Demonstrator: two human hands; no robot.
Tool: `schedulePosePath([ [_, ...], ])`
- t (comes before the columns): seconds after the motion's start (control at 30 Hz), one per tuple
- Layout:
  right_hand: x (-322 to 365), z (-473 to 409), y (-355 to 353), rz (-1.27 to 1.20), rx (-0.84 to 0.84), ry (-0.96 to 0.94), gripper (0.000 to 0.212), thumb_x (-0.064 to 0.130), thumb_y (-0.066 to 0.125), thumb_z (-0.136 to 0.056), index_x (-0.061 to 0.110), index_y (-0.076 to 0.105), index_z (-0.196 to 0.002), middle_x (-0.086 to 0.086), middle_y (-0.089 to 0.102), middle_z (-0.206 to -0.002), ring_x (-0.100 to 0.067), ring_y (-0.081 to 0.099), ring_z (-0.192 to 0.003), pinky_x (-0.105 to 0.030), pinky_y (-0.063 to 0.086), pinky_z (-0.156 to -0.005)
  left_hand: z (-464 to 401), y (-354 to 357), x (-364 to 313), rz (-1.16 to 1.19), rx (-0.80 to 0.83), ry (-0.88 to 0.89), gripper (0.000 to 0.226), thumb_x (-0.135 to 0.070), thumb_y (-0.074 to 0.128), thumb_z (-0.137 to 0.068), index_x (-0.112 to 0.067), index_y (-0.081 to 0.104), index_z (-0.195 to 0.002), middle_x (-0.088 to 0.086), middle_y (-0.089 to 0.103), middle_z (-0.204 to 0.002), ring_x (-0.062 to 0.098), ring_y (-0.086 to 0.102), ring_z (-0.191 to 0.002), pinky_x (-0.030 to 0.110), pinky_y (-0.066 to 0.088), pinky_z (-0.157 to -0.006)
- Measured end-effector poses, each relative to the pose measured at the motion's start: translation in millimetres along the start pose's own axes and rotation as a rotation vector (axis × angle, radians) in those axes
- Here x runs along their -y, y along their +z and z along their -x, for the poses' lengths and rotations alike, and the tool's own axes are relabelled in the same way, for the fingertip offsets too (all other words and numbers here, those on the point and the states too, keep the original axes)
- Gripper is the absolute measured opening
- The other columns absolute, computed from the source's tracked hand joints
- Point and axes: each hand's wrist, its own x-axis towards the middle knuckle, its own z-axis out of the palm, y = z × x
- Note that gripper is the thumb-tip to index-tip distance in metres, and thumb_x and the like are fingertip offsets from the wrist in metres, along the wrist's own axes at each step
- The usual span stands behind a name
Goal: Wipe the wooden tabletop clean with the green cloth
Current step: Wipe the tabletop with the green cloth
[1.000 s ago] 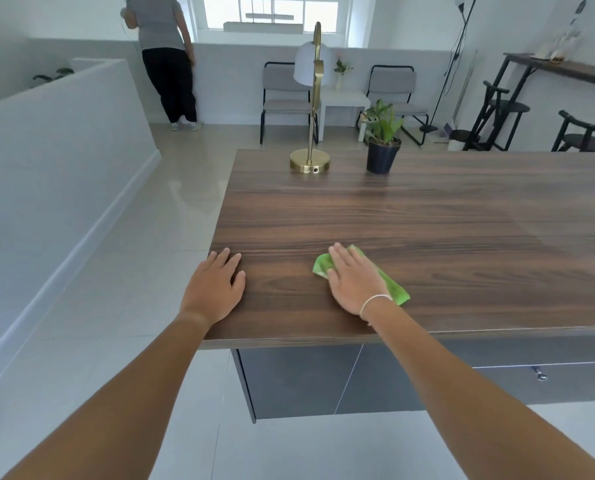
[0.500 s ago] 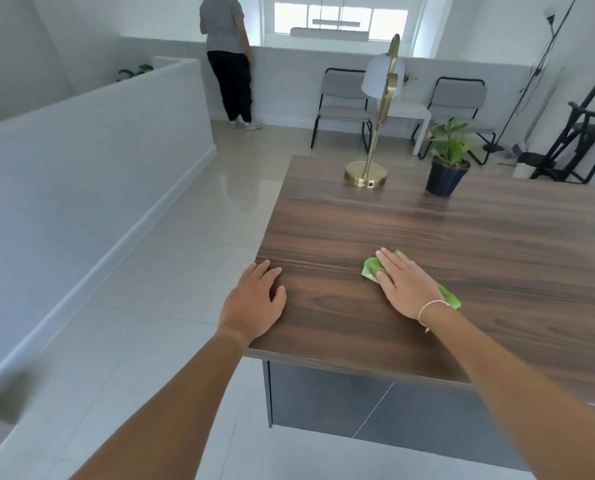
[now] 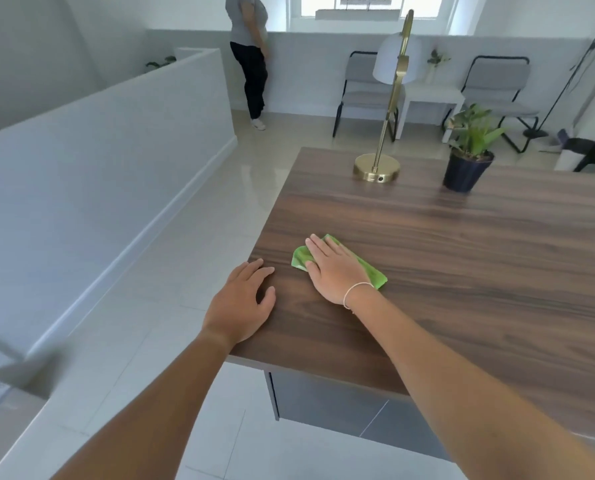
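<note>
- Under the right hand the green cloth is pinned flat against the wooden desk; the palm is spread with fingers extended, pressing down rather than clenched around the fabric.
- Only the cloth's two ends are exposed: a bunched end past the fingertips on the thumb side, and a tapered end beside the wrist, near a thin bracelet.
- The cloth's long axis is judged to run diagonally, from ahead-left of the right hand back toward its wrist on the right.
- The left hand is laid open and empty on the desk's near left corner, just beside the right hand; it is judged to be bracing the body, not wiping.
- The right hand is therefore the nearer one to the cloth, being on top of it; most unwiped desk surface stretches ahead of and to the right of that hand.
- Well ahead of both hands a brass lamp base and a potted plant are set on the desk, to be skirted by any long forward stroke.
- Compared with the earlier frame, the right hand and cloth are seen closer to the desk's left edge and to the left hand, and the view has swung leftward; the left hand has kept its place at the corner.
</note>
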Motion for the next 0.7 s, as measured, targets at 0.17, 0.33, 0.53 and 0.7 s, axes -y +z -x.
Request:
schedulePosePath([
  [0.17, -33, 49, -9, 0.016, -0.048, 0.109, 0.054, 0.034, 0.023, -0.099, 0.018, 0.013, -0.150, 0.005, 0.011, -0.159, -0.017, 0.009, -0.147, -0.032, 0.007, -0.119, -1, -4, -3, -0.050, 0.033, 0.032, 0.045, -0.035, 0.040, -0.094, -0.023, 0.042, -0.138, -0.002, 0.034, -0.152, 0.017, 0.024, -0.142, 0.035, 0.022, -0.115],
  [0.33, -102, 114, -26, 0.002, -0.106, 0.390, 0.054, 0.035, 0.023, -0.099, 0.018, 0.013, -0.150, 0.005, 0.010, -0.159, -0.017, 0.007, -0.147, -0.032, 0.005, -0.119, -13, -9, -18, -0.191, 0.051, 0.083, 0.045, -0.030, 0.043, -0.093, -0.014, 0.047, -0.135, 0.011, 0.040, -0.148, 0.028, 0.034, -0.137, 0.039, 0.022, -0.114],
  [0.53, -195, 213, -48, 0.004, -0.188, 0.736, 0.054, 0.035, 0.026, -0.099, 0.018, 0.018, -0.149, 0.003, 0.013, -0.159, -0.019, 0.011, -0.147, -0.033, 0.007, -0.118, -27, 12, -75, -0.075, 0.110, 0.187, 0.045, -0.028, 0.045, -0.093, -0.012, 0.046, -0.135, 0.012, 0.038, -0.149, 0.029, 0.030, -0.140, 0.042, 0.020, -0.116],
  [0.7, -237, 251, -60, 0.015, -0.205, 0.885, 0.054, 0.035, 0.025, -0.098, 0.017, 0.018, -0.149, 0.002, 0.014, -0.159, -0.020, 0.012, -0.146, -0.034, 0.009, -0.119, -26, 30, -105, -0.059, 0.151, 0.240, 0.045, -0.028, 0.047, -0.092, -0.014, 0.047, -0.135, 0.011, 0.037, -0.150, 0.027, 0.030, -0.140, 0.042, 0.020, -0.116],
])
